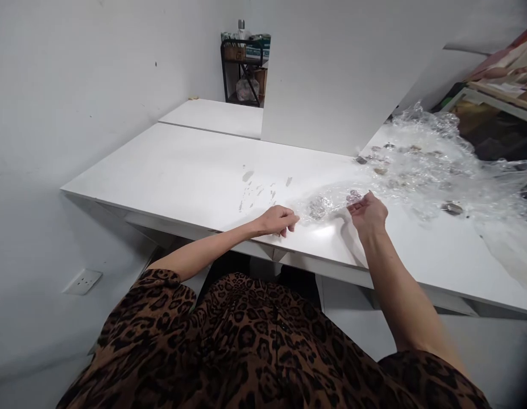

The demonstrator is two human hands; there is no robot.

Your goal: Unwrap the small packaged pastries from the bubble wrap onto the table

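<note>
A strip of clear, crinkled plastic wrap stretches between my two hands above the white table. Inside it show a round, silvery-brown clump and a small purple-pink piece; their kind is too small to make out. My left hand is closed, fingers curled, at the strip's left end near the table's front edge. My right hand, palm turned up, grips the plastic beside the purple-pink piece. Part of its grip is hidden by the fingers.
On the right of the white table lies a large heap of clear plastic with several small dark and brown pieces in it. Grey wet-looking marks lie left of centre. A white upright panel stands behind; a black shelf rack is farther back.
</note>
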